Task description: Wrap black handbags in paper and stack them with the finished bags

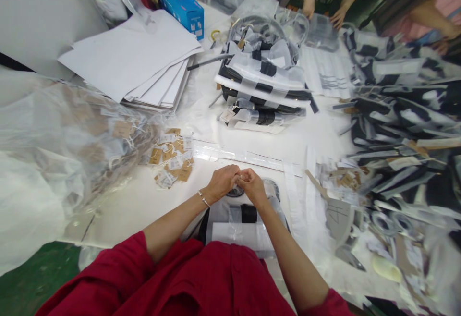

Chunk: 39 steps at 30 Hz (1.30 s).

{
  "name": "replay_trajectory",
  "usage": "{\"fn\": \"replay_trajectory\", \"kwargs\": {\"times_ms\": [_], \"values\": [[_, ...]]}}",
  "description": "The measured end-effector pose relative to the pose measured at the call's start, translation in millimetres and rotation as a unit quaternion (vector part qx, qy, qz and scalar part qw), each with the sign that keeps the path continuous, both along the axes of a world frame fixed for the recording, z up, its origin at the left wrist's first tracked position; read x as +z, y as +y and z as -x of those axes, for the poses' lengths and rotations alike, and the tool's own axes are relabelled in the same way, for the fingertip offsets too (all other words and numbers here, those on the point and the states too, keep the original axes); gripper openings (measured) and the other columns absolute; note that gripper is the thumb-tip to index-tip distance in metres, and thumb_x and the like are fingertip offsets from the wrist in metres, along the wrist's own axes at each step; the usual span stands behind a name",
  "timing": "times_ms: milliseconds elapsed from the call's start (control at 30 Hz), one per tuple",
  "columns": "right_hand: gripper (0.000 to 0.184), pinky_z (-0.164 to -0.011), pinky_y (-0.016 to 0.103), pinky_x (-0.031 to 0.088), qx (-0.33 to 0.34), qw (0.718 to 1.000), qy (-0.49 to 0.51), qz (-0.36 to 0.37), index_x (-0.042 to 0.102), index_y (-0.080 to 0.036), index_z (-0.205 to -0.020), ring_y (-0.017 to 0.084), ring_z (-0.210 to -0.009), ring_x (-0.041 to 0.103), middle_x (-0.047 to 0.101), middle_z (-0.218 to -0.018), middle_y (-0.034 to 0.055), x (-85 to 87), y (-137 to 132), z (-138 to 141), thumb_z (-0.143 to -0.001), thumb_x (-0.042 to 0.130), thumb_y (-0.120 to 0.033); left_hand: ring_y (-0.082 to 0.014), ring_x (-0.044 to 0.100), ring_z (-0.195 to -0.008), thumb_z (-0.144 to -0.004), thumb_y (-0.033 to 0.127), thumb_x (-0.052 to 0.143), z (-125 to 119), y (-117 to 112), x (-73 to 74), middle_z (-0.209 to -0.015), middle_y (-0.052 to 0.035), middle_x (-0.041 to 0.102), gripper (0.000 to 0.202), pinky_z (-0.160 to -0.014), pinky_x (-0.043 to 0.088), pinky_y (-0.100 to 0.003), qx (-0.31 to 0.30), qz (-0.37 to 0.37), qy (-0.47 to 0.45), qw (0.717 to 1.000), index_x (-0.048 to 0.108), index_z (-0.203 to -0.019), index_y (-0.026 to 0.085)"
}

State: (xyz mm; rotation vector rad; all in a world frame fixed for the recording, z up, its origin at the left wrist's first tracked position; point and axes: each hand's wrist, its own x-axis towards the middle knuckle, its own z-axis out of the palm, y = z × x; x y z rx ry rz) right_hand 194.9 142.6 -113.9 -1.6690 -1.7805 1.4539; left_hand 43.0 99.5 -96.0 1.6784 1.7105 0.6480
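Observation:
My left hand [224, 180] and my right hand [252, 184] meet fingertip to fingertip in front of my body. Both are closed in a pinch; what lies between the fingers is too small and hidden to name. Just below them a dark round coil [236, 191] shows in part. Under my wrists lies a black handbag [248, 213] wrapped in clear film and white padding, its near edge against my red shirt. Left of my hands is a loose pile of brown and white hang tags [175, 160] with strings.
Wrapped handbags [264, 83] are stacked ahead. White sheets [140, 52] and a blue box [180, 6] stand at the back left, plastic bags [54, 162] at left. A tape dispenser [342, 224] and more bags [406, 100] lie right. A co-worker's hands [338, 18] handle plastic at the back.

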Motion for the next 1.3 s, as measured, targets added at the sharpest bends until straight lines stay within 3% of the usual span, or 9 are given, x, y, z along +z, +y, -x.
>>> {"fn": "replay_trajectory", "kwargs": {"times_ms": [100, 267, 400, 567, 767, 900, 1033, 1167, 1300], "values": [[0.020, -0.069, 0.030, 0.045, 0.031, 0.998, -0.009, -0.060, 0.068, -0.023, -0.075, 0.017, -0.072, 0.056, 0.065, -0.081, 0.0008, -0.2, -1.1, 0.3, -0.070, 0.067, -0.042, -0.0161, 0.056, -0.082, -0.090, 0.018, 0.047, 2.5, -1.5, -2.3, -0.085, -0.0015, 0.061, 0.013, -0.076, 0.042, -0.026, -0.022, -0.035, -0.018, 0.999, 0.058, -0.085, 0.020], [0.022, -0.071, 0.030, 0.042, 0.062, 0.996, -0.027, -0.058, 0.065, -0.023, -0.067, 0.018, -0.072, 0.055, 0.064, -0.069, -0.0011, -1.5, 2.6, 0.7, -0.073, 0.063, -0.044, -0.0161, 0.056, -0.081, -0.087, 0.023, 0.053, 10.6, 2.1, -13.8, -0.083, -0.0011, 0.060, 0.008, -0.077, 0.043, -0.027, -0.023, -0.037, -0.096, 0.994, 0.059, -0.083, 0.019], [0.022, -0.065, 0.027, 0.041, 0.053, 0.997, -0.025, -0.043, 0.060, -0.022, -0.063, 0.016, -0.069, 0.053, 0.062, -0.065, -0.0026, -2.0, 1.0, -2.3, -0.072, 0.063, -0.042, -0.0179, 0.058, -0.087, -0.078, 0.034, 0.063, 23.0, 5.5, -24.2, -0.093, -0.0020, 0.064, 0.025, -0.078, 0.044, -0.027, 0.026, 0.094, -0.189, 0.977, 0.059, -0.097, 0.019], [0.021, -0.056, 0.024, 0.038, 0.059, 0.998, 0.008, 0.003, 0.057, -0.022, -0.063, 0.014, -0.059, 0.049, 0.057, -0.058, -0.0046, -2.1, -6.2, -6.4, -0.069, 0.064, -0.041, -0.0188, 0.057, -0.084, -0.077, 0.042, 0.057, 33.9, 5.4, -28.8, -0.087, -0.0007, 0.064, 0.028, -0.072, 0.042, -0.026, -0.102, 0.231, -0.227, 0.941, 0.065, -0.090, 0.018], [0.019, -0.063, 0.026, 0.046, 0.084, 0.991, 0.086, 0.066, 0.068, -0.021, -0.081, 0.015, -0.066, 0.059, 0.068, -0.072, -0.0020, -7.4, -4.6, -5.5, -0.067, 0.065, -0.034, -0.0176, 0.054, -0.076, -0.068, 0.035, 0.057, 24.2, -3.4, -25.7, -0.079, -0.0001, 0.062, 0.023, -0.066, 0.040, -0.026, -0.027, 0.221, -0.206, 0.953, 0.063, -0.082, 0.017], [0.014, -0.061, 0.027, 0.048, 0.090, 0.989, 0.077, 0.091, 0.068, -0.020, -0.072, 0.017, -0.064, 0.062, 0.070, -0.069, -0.0006, -3.3, 0.7, -5.7, -0.067, 0.066, -0.033, -0.0144, 0.048, -0.065, -0.062, 0.030, 0.059, 16.7, -8.1, -26.0, -0.068, 0.0024, 0.057, 0.024, -0.058, 0.036, -0.024, 0.030, 0.232, -0.245, 0.941, 0.063, -0.081, 0.016], [0.008, -0.066, 0.028, 0.049, 0.145, 0.989, 0.010, -0.028, 0.071, -0.023, -0.074, 0.017, -0.070, 0.065, 0.072, -0.073, -0.0003, 9.2, 4.6, -3.9, -0.075, 0.062, -0.025, -0.0107, 0.042, -0.056, -0.057, 0.026, 0.061, 11.6, -8.1, -24.9, -0.059, 0.0053, 0.050, 0.018, -0.053, 0.031, -0.022, 0.083, 0.246, -0.317, 0.912, 0.060, -0.073, 0.016], [0.014, -0.075, 0.032, 0.048, 0.221, 0.952, -0.076, -0.197, 0.072, -0.024, -0.077, 0.020, -0.077, 0.064, 0.073, -0.078, 0.0027, 14.1, 5.5, 0.6, -0.082, 0.060, -0.020, -0.0087, 0.039, -0.053, -0.054, 0.024, 0.064, 10.6, -3.6, -24.0, -0.054, 0.0062, 0.049, 0.016, -0.051, 0.027, -0.021, 0.139, 0.251, -0.392, 0.874, 0.059, -0.066, 0.015], [0.017, -0.082, 0.036, 0.048, 0.236, 0.922, -0.105, -0.288, 0.073, -0.025, -0.088, 0.023, -0.084, 0.064, 0.074, -0.086, 0.0058, 8.5, 1.4, 2.0, -0.089, 0.056, -0.023, -0.0090, 0.044, -0.052, -0.050, 0.024, 0.069, 14.0, 3.5, -28.6, -0.056, 0.0034, 0.056, 0.019, -0.051, 0.032, -0.022, 0.190, 0.275, -0.468, 0.818, 0.061, -0.065, 0.014]]}}
